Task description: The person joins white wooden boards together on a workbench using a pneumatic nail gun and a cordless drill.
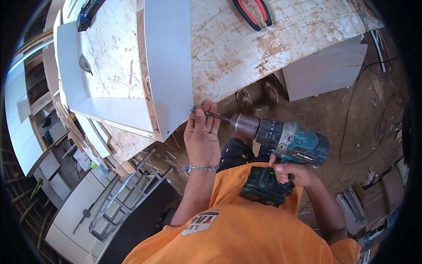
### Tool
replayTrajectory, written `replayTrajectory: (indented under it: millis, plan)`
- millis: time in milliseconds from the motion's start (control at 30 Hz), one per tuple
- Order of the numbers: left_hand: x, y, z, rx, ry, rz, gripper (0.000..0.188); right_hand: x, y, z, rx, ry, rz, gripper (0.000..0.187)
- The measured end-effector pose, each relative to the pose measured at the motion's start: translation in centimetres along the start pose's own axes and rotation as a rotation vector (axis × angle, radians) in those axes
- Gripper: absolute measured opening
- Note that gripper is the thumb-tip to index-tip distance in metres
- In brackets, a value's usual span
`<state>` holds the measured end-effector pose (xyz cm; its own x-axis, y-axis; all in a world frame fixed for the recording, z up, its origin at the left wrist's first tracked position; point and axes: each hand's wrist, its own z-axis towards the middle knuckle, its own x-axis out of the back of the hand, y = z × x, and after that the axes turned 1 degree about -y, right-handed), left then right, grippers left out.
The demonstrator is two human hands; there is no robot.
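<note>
A teal and black cordless drill (301,140) points left across my lap, and my right hand (299,173) is wrapped round its grip. From the chuck a long driver bit (222,117) reaches toward a white panel (169,66). My left hand (203,141) pinches around the front of the bit, where a small screw (193,110) shows at the tip, close to the panel's edge. The panel is part of a white box-like frame (110,110) lying on the worn workbench (237,61). A small dark hole shows near the panel's lower corner.
Pliers with red and black handles (254,15) lie on the bench. A blue-black tool (88,15) and a toothed saw blade (85,64) sit inside the frame. A metal rack (125,198) stands at lower left, a leaning board (325,72) at right, with a cable (347,119) on the floor.
</note>
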<state>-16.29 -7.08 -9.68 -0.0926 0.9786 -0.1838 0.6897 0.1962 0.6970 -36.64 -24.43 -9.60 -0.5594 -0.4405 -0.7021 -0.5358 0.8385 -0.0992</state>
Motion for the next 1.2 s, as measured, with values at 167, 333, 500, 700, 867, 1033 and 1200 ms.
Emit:
replayTrajectory:
  millis: [167, 333, 500, 700, 867, 1033, 1200]
  plan:
    - [-0.1, 0.2, -0.2, -0.013, 0.018, 0.052, 0.025, 0.1, 0.0, 0.2, -0.010, -0.021, 0.001, 0.028]
    - [0.7, 1.6, -0.2, 0.076, -0.060, 0.103, 0.031, 0.2, -0.4, 0.2, -0.023, -0.016, -0.029, 0.023]
    - [1.1, 1.8, 0.7, 0.133, -0.045, 0.076, 0.032, 0.4, -0.3, 0.6, -0.021, -0.053, 0.021, 0.019]
    - [1.5, 0.6, 1.1, 0.030, -0.067, 0.110, 0.028, 0.6, -0.2, 0.9, -0.008, -0.067, -0.011, 0.020]
    - [1.3, 1.0, 1.0, 0.039, -0.032, 0.118, 0.028, 0.8, -0.1, 1.2, -0.012, -0.079, 0.008, 0.019]
    - [1.7, 1.4, 1.3, 0.066, -0.015, 0.121, 0.030, 0.5, -0.3, 1.1, -0.032, -0.040, 0.006, 0.020]
    - [2.2, 1.8, 1.5, 0.106, -0.019, 0.149, 0.032, 0.2, -0.7, 1.0, -0.029, -0.042, -0.073, 0.024]
